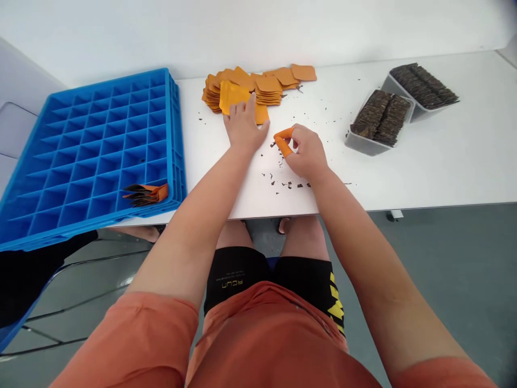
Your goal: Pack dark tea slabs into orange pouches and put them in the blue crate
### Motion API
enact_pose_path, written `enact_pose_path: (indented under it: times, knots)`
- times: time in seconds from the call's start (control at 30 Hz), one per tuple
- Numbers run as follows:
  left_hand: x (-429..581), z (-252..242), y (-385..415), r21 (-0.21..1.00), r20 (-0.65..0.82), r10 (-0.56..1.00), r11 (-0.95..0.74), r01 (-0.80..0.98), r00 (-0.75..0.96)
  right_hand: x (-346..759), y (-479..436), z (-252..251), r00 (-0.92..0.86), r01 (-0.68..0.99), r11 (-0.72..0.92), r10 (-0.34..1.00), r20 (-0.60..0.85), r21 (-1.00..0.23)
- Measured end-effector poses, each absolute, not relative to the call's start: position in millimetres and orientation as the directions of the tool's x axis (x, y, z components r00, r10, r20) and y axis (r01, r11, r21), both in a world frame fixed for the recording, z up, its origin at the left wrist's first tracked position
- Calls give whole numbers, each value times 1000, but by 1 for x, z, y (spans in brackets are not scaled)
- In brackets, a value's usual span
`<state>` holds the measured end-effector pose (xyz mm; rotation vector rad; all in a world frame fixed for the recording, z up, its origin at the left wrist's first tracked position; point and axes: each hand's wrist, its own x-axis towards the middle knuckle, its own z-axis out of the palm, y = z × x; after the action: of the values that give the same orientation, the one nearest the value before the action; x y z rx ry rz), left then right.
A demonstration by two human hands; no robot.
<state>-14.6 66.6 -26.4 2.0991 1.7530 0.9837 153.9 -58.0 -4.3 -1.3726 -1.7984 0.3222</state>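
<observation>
My left hand (244, 126) reaches over the pile with its fingers spread, the tips touching a bright orange-yellow packet (232, 96). Part of another orange packet (262, 114) shows beside its fingers. Around them at the back of the table lie stacked flat orange packets (269, 86). To the right, my right hand (304, 151) is low over the tabletop, with orange finger cots (285, 146) on thumb and forefinger. Those two tips meet in a pinch, and whatever may be between them is too small to make out. Dark flakes (290, 185) are scattered below the hands.
A blue compartment tray (174, 140) stands at the left, with several dark-and-orange pieces (146, 194) in its near right corner cell. On the right are two clear tubs (365, 144) packed with dark flat pieces (379, 116). The white table (444, 161) meets a wall behind.
</observation>
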Motion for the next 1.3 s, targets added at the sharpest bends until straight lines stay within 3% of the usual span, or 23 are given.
enact_pose_path:
  times: [0.13,0.27,0.37,0.53,0.6,0.7,0.83,1.07,1.2,1.3]
  knots:
    - [-13,-36,77,634,322,947,-213,743,-4,151,-59,-5,-62,651,373,894,444,-661]
    - [-15,-41,77,575,269,963,-164,802,5,151,-59,-7,-53,645,371,894,446,-668]
    - [-15,-39,76,528,318,947,-207,824,34,153,-58,-9,-15,633,342,902,431,-694]
    - [-21,-28,69,549,385,922,-261,794,37,157,-55,-11,22,620,329,900,435,-713]
    - [-26,-23,60,602,441,895,-352,717,70,160,-53,-12,71,629,316,886,458,-710]
    - [-28,-19,44,768,441,888,-450,456,133,164,-49,-16,173,650,274,855,489,-709]
    - [-20,-15,26,923,305,910,-355,150,282,166,-41,-20,284,569,241,840,463,-786]
    - [-10,-1,9,974,223,907,-225,-37,358,170,-35,-13,303,153,330,881,362,-931]
    - [-11,4,4,969,245,892,-225,-99,379,172,-34,-14,260,92,345,897,357,-934]
    - [-10,-1,7,963,269,873,-247,-106,408,176,-32,-18,288,145,405,856,430,-903]
